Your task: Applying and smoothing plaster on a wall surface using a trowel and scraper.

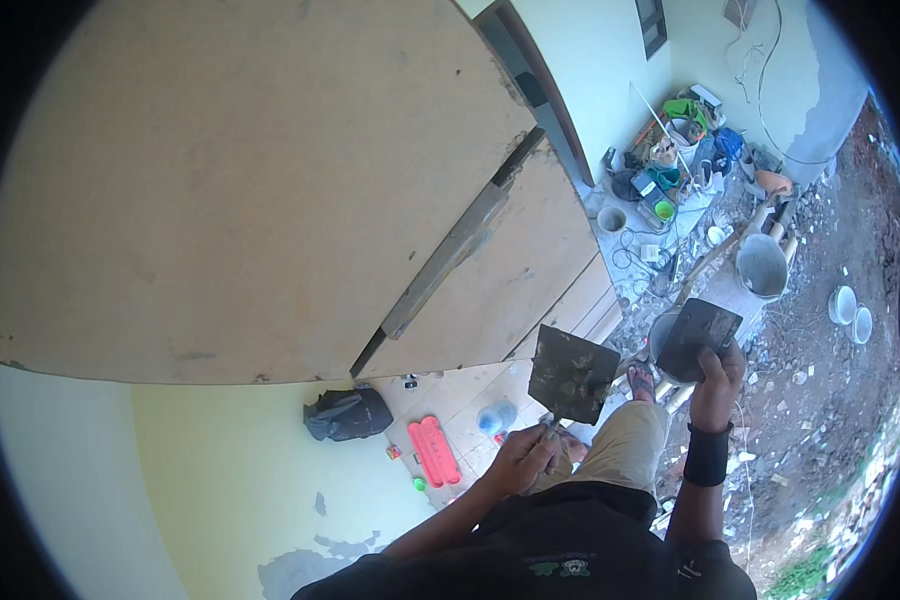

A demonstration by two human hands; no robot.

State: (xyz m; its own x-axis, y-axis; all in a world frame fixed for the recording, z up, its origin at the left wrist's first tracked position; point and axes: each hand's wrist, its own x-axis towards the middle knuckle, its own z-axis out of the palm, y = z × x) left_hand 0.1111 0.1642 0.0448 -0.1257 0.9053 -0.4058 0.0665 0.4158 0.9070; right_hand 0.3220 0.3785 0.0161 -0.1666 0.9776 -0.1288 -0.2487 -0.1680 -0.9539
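So the fingers of the left hand [522,464] are wrapped round the handle [550,421] of a smudgy square board [573,375], while those of the right hand [720,375] pinch a dark flat plate [697,335] partly hiding a bucket [660,332] from view.

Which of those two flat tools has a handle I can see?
The left tool: its handle shows just above the left hand. The right tool shows none; the right hand grips it directly by its lower edge.
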